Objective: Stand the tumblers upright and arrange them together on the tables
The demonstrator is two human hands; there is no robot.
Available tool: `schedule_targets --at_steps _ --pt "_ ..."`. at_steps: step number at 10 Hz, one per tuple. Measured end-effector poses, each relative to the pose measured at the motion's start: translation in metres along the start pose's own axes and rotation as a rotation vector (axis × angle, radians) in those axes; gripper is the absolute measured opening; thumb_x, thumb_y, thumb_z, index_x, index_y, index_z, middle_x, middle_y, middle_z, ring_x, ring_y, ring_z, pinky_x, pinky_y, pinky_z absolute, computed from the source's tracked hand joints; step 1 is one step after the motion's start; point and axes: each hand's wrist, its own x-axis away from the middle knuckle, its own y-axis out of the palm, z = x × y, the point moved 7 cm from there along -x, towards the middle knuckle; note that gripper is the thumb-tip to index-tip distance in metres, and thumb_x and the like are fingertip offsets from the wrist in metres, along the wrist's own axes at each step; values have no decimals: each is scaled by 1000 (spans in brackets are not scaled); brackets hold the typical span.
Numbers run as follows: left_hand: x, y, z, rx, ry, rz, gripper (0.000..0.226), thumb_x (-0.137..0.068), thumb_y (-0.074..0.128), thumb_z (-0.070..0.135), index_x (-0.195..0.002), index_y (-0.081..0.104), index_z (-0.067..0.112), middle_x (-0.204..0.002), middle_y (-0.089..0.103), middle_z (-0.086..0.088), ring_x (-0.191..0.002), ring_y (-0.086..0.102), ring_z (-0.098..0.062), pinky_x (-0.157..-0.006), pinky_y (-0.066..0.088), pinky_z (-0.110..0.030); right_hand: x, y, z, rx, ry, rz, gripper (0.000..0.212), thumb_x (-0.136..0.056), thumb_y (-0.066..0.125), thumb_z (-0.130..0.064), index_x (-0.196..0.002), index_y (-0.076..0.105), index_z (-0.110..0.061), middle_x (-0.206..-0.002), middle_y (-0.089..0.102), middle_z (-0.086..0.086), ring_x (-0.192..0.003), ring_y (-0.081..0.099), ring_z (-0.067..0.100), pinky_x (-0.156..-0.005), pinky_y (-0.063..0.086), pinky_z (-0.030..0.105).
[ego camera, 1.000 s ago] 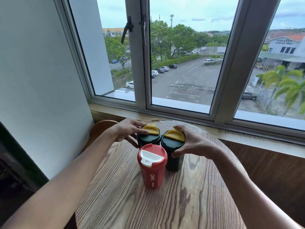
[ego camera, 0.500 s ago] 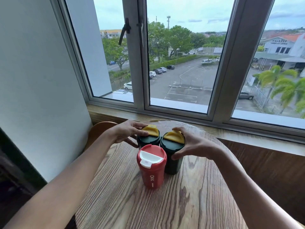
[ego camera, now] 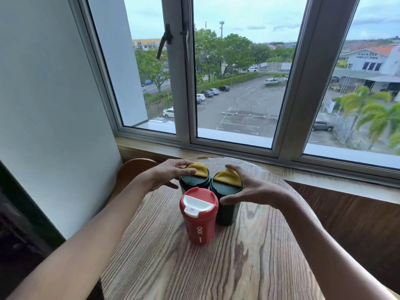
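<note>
Cupping green tumblers (ego camera: pixel 225 204): left hand (ego camera: pixel 166 175), right hand (ego camera: pixel 251 189), fingers spread.

Three upright tumblers stand packed together toward the tabletop's (ego camera: pixel 216 267) far edge: the red tumbler (ego camera: pixel 199 219) in front, touching the two green tumblers, left (ego camera: pixel 193 180) and right (ego camera: pixel 227 198), with no gap to slip between them. The left hand (ego camera: pixel 166 175) blocks the cluster's left flank, the right hand (ego camera: pixel 249 189) its right. Behind, only a narrow strip remains before the window sill (ego camera: pixel 151 148). The near half of the tabletop lies open between the forearms. A chair back (ego camera: pixel 134 169) stands off the far-left edge.
</note>
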Motion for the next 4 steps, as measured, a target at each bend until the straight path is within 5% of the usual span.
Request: schedule_targets --at_steps 2,4 --pt "16 -19 23 -216 215 448 29 -89 66 37 -108 71 16 -103 71 -5 -98 65 -18 -77 47 -27 8 -33 -17 52 -105 521 46 -84 71 -38 -125 61 -20 -121 62 2 -107 61 18 -93 51 36" --pt "44 -29 39 -396 275 668 13 -88 68 28 -96 74 20 -86 70 3 -86 67 -15 -80 54 -29 9 -36 -63 160 -256 660 26 -87 69 -26 -112 67 -18 -98 70 -4 -86 66 12 -80 51 26"
